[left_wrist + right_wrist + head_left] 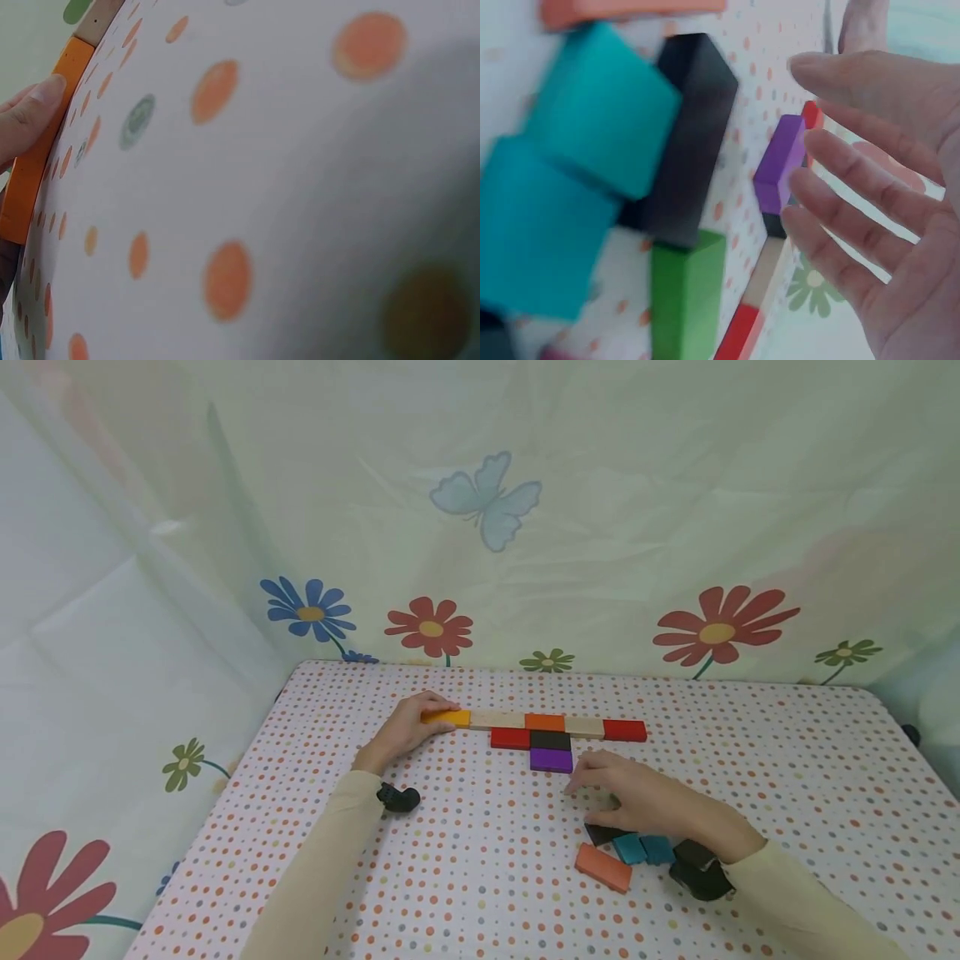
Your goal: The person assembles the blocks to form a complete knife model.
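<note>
My left hand (pixel 408 727) pinches a yellow-orange block (pixel 453 718) at the left end of a row, its thumb on the block's near side in the left wrist view. Rightward along the row come a plain wood block (pixel 497 719), an orange block (pixel 544 722), another wood block (pixel 584 727) and a red block (pixel 625 731). Below them lie a second red block (pixel 510 738), a black block (pixel 550 741) and a purple block (pixel 551 760). My right hand (pixel 637 789) holds nothing; its fingers are spread and gently bent, just right of the purple block.
Beneath and beside the right hand lie loose blocks: a salmon block (pixel 603 868), two teal blocks (pixel 604 112), a black block (pixel 694 142) and a green block (pixel 690 292). The dotted tabletop (pixel 450 877) meets a flowered curtain (pixel 600 568) behind.
</note>
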Demonstrator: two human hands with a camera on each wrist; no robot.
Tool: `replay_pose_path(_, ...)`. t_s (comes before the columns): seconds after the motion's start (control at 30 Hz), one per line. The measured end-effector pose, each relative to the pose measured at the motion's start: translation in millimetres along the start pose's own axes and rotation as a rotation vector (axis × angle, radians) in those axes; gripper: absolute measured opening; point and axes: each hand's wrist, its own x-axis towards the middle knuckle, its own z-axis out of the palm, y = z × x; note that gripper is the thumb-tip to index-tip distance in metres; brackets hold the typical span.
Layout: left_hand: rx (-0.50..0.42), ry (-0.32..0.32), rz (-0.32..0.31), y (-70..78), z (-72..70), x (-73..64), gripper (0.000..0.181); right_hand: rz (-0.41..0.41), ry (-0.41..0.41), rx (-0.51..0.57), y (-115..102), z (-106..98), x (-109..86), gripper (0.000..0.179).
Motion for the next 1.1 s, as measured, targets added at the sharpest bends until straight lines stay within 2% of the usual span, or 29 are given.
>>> replay_pose_path(0.2,0.008,0.009,-0.019,-2.3,-0.4,-2.7,0.036,-0.030,-0.038,-0.041,9.7,8.6,-22.3,0.030)
replay_pose_path(0.43,0.008,0.012,-0.028,-2.8,-0.2,-4.9,0.036,-0.069,-0.012,-0.044,15.7,16.5,-28.2,0.029)
replay_pose_path(0.57,0.013,0.012,-0.017,-3.3,1.3,-4.0,0.036,-0.072,-0.014,-0.062,14.7,19.2,-26.2,0.028)
replay_pose_path(0.77,0.019,0.007,-0.009,-3.0,3.5,-0.6,0.038,-0.120,-0.003,-0.156,12.2,23.2,-20.9,0.026)
replay_pose_path(0.93,0.022,0.008,-0.006,-2.7,3.4,0.0,0.037,-0.126,0.004,-0.140,9.6,18.9,-13.9,0.027)
replay_pose_path(1.0,0.020,0.010,-0.007,-2.4,3.1,-0.1,0.037,-0.134,0.044,-0.114,8.8,15.8,-8.1,0.029)
replay_pose_path(1.1,0.019,0.011,-0.005,-2.4,2.9,0.1,0.037,-0.148,0.149,-0.087,5.7,11.0,4.1,0.030)
